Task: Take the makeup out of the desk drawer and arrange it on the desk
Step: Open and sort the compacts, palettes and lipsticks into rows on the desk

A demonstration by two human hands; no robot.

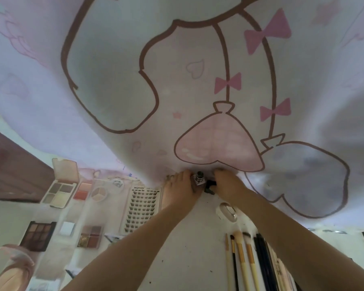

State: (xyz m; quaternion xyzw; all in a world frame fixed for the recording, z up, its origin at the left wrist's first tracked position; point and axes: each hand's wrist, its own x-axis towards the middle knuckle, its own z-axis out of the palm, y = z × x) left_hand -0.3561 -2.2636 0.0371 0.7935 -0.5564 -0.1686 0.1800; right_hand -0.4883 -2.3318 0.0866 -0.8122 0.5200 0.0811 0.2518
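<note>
Head view shows brushes lying in a row near us on the white desk, open palettes with colour squares farther left, and far back the left hand and right hand both pinching a small bottle.

Brush handles cut off, perhaps.

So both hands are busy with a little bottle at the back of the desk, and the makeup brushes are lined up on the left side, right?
Not quite. The head view shows the brushes lined up on the right side. Both hands, left and right, are indeed at the small bottle.
</note>
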